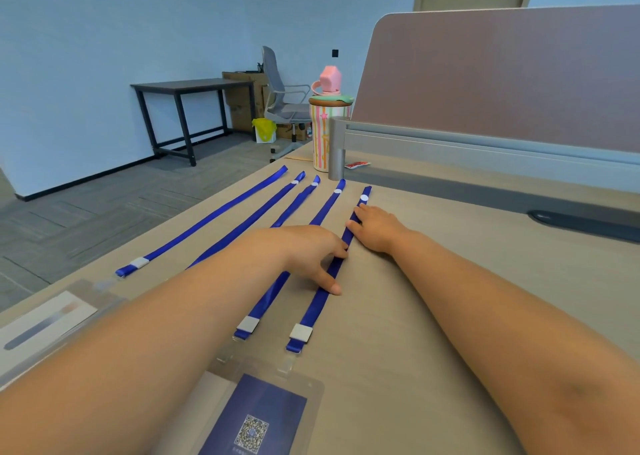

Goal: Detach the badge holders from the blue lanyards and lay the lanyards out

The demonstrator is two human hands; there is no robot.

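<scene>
Five blue lanyards lie side by side on the beige desk (433, 281), each running from near left to far right; the leftmost lanyard (207, 219) and the second lanyard (249, 222) lie in the open, while the third lanyard (298, 205) and the fourth lanyard (268, 302) pass under the left forearm. The rightmost lanyard (315, 312) lies beneath both hands; the left hand (311, 253) rests flat on its middle with fingers straight and thumb spread toward the near side, gripping nothing; the right hand (375, 227) lies flat farther along the same strap, fingers extended over it, also gripping nothing. White clips sit at the near ends and white round stickers near the far ends. A clear badge holder (263, 413) with a blue QR-code card lies just near of the fourth and rightmost lanyards' ends; whether it is joined to them I cannot tell. A second badge holder (45, 323), blurred, lies at the near left. A striped tumbler (329, 132) with a pink lid stands at the far edge, beside the desk partition (502, 73).
</scene>
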